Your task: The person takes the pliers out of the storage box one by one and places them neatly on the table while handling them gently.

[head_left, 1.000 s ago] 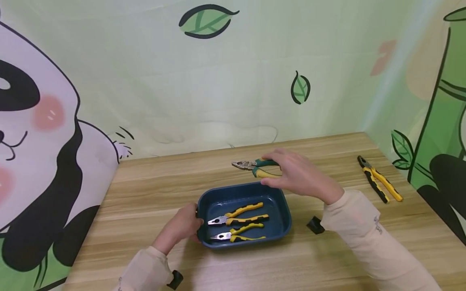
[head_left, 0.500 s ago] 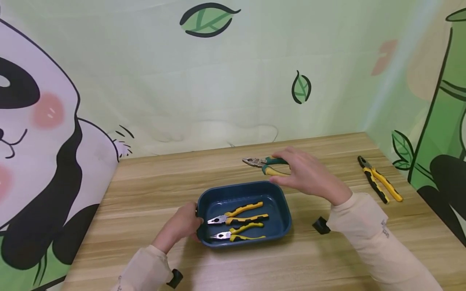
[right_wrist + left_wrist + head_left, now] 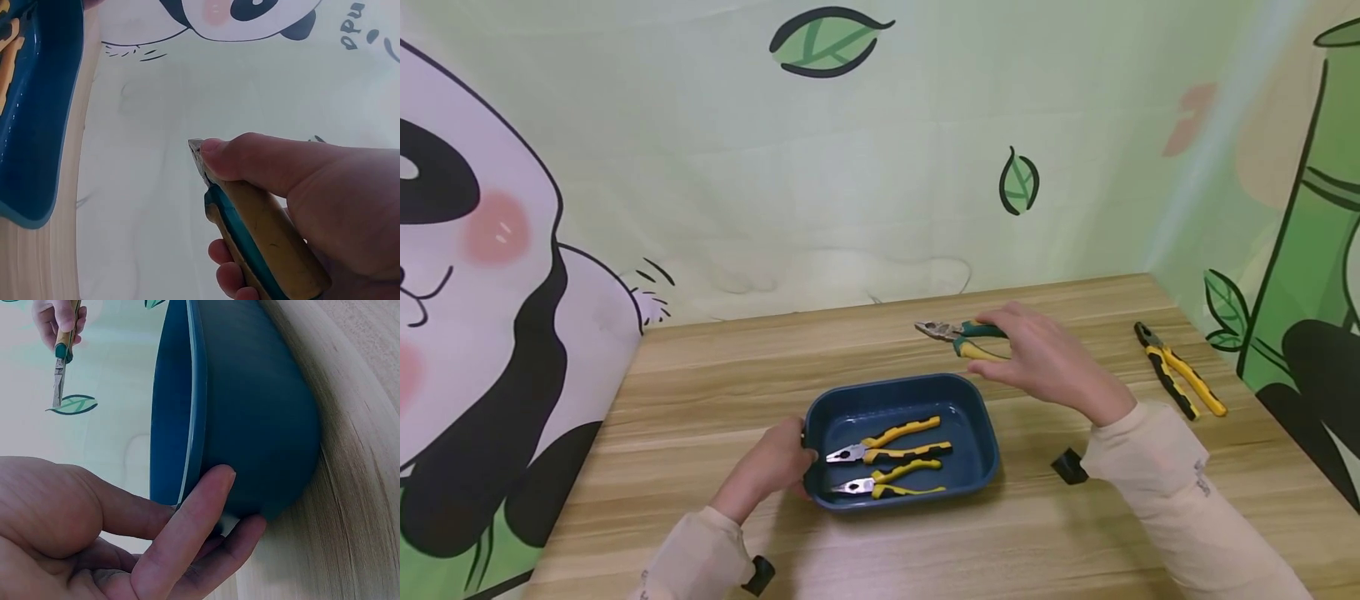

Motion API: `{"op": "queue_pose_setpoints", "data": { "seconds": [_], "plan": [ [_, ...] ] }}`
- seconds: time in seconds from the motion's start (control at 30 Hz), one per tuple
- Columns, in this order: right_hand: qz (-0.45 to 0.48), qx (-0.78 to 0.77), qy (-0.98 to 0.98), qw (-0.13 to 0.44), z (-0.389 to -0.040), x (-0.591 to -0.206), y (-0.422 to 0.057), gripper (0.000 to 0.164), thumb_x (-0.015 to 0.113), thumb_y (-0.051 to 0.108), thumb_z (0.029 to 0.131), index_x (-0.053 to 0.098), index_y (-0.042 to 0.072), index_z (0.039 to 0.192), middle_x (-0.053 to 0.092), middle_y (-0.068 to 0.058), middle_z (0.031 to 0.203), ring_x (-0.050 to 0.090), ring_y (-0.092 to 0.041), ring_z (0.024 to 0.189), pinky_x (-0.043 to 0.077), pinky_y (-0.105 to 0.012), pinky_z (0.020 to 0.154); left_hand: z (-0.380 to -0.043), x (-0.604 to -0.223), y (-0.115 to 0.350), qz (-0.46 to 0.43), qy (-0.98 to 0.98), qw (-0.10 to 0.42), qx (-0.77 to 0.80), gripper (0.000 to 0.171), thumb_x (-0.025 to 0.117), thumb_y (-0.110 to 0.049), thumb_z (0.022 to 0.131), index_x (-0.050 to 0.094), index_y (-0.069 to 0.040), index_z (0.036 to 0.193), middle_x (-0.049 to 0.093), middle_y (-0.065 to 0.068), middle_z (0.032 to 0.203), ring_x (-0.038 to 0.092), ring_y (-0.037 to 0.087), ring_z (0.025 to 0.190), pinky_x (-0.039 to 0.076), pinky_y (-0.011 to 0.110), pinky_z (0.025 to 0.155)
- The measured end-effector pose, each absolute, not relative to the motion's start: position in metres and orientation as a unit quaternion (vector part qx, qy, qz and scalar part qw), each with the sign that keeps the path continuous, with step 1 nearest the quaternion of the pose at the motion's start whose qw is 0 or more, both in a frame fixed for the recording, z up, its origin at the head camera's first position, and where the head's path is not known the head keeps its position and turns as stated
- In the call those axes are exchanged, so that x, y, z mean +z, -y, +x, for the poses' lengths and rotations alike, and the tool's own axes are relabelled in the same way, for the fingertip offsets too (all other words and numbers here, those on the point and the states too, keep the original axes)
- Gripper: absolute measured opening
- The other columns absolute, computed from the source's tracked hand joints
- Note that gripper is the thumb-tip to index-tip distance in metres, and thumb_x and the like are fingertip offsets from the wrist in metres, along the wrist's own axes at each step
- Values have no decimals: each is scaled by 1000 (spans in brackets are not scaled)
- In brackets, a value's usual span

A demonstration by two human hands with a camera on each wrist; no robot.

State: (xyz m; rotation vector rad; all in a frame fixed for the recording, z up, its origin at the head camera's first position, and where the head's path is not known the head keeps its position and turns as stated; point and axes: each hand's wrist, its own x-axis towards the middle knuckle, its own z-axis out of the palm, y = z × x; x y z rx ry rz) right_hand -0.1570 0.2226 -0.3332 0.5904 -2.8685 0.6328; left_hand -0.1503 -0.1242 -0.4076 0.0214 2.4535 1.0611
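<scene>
My right hand (image 3: 1045,358) holds a pair of combination pliers (image 3: 981,337) with green and yellow handles, above the table behind the tray's right end. Their metal head points left; in the right wrist view the thumb lies along the handle (image 3: 269,237). My left hand (image 3: 778,458) grips the left end of a blue tray (image 3: 898,385), thumb over the rim and fingers outside, as the left wrist view shows. Inside lie two yellow-and-black pliers: one pair (image 3: 872,455) at the back, and a pair with a narrower nose (image 3: 865,485) in front.
Another pair of yellow-and-black pliers (image 3: 1176,367) with a dark head lies on the wooden table (image 3: 722,375) at the far right. A printed cloth backdrop (image 3: 850,183) with a panda and leaves rises behind the table and along its sides.
My right hand has moved to the right with the green-and-yellow pliers, away from over the tray's back edge. The left hand and the tray have stayed in place.
</scene>
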Motion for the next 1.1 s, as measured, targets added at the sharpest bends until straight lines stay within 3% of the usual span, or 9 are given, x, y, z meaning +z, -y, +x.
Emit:
{"op": "queue_pose_setpoints", "data": {
  "seconds": [1.1],
  "plan": [
    [135, 218, 963, 82, -153, -340, -250, 61, 79, 33, 92, 60, -4, 137, 59, -28, 135, 60, -46, 119, 55, -65, 96, -150, -406, 123, 8, -894, 241, 377, 33, 56, 11, 97, 47, 22, 128, 62, 34, 108, 73, 30, 66, 68, 39, 59]
  ]
}}
